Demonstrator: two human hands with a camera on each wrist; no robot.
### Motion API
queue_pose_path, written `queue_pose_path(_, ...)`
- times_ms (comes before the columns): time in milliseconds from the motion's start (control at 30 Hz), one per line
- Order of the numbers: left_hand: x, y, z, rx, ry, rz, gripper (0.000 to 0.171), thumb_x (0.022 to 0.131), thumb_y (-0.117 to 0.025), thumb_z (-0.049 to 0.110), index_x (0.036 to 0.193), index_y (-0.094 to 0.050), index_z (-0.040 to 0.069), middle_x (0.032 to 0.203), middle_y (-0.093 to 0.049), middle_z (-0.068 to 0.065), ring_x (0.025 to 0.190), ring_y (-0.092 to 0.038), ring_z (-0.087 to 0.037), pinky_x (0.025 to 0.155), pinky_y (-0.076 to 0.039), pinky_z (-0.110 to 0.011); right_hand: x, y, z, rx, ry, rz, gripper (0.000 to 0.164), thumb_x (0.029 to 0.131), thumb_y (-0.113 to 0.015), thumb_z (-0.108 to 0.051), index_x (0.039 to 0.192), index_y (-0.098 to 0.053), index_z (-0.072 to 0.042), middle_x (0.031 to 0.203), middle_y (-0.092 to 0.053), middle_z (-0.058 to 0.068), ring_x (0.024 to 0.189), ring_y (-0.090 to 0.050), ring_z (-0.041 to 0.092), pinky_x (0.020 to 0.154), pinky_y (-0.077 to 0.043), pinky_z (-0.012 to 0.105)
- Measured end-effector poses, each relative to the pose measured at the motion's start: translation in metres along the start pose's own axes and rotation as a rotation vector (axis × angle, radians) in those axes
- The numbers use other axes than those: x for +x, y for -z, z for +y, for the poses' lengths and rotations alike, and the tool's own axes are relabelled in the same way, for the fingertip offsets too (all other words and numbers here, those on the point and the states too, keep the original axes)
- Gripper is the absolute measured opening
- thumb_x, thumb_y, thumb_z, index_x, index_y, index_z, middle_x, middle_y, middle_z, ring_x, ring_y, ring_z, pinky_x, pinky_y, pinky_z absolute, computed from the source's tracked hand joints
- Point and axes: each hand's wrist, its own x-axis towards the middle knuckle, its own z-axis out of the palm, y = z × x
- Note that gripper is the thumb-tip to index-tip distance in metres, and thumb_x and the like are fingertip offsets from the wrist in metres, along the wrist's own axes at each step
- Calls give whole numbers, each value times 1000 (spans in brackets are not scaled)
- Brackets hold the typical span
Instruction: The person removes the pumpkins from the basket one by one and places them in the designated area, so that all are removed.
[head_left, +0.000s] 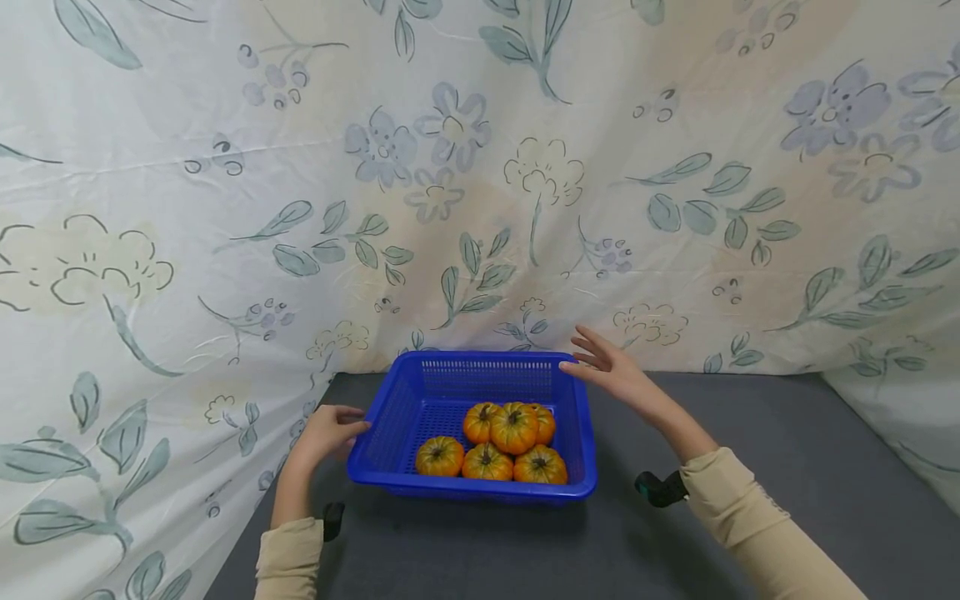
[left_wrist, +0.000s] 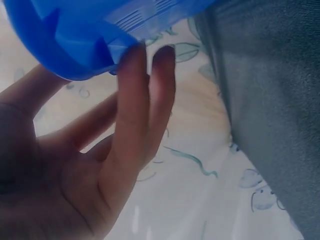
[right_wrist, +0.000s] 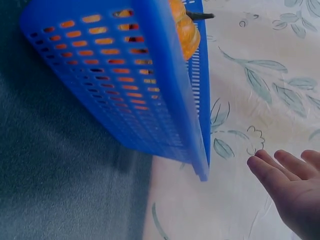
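Note:
A blue plastic basket (head_left: 472,490) with slotted walls stands on the dark tabletop. Several small orange pumpkins (head_left: 487,461) with dark stems lie inside, mostly toward its right and front; one rests on top of others. At the basket's left rim is my left hand (head_left: 327,433), its thumb and fingertips at the edge and its fingers only slightly bent. The left wrist view has the thumb tip hidden behind the rim. My right hand (head_left: 611,372) hovers by the back right corner with fingers spread. In the right wrist view it holds nothing and stands apart from the rim.
A floral cloth (head_left: 480,208) hangs behind the table and along its sides. The dark grey tabletop (head_left: 480,550) extends in front of the basket and to its right. Dark straps with devices (head_left: 660,489) sit at both wrists, below beige sleeves.

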Motion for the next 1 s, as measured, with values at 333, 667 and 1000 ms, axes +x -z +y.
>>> queue_pose_path(333, -3, -3, -6, -53, -22, 22, 46, 93, -64, 20, 127, -56, -10, 116, -64, -33, 86, -72, -31, 66, -62, -42, 1, -10, -14, 12, 66, -61, 86, 92, -66, -41, 158, -15, -21, 162, -23, 14, 146, -28, 40, 113, -32, 62)
queue_pose_path(667, -6, -3, -16, -83, -16, 44, 45, 92, -67, 25, 122, -62, -7, 112, -67, -29, 84, -72, -27, 68, -61, -45, 6, -25, -21, 25, 110, -130, 84, 92, -67, -36, 157, -18, -17, 160, -26, 16, 146, -29, 40, 117, -29, 58)
queue_pose_path(1000, -9, -4, -18, -82, -13, 42, 47, 91, -69, 28, 123, -62, -5, 102, -71, -22, 78, -71, -21, 61, -61, -37, 9, -33, -28, 41, 89, -168, 84, 90, -68, -41, 156, -19, -26, 161, -26, 11, 147, -27, 36, 117, -28, 59)
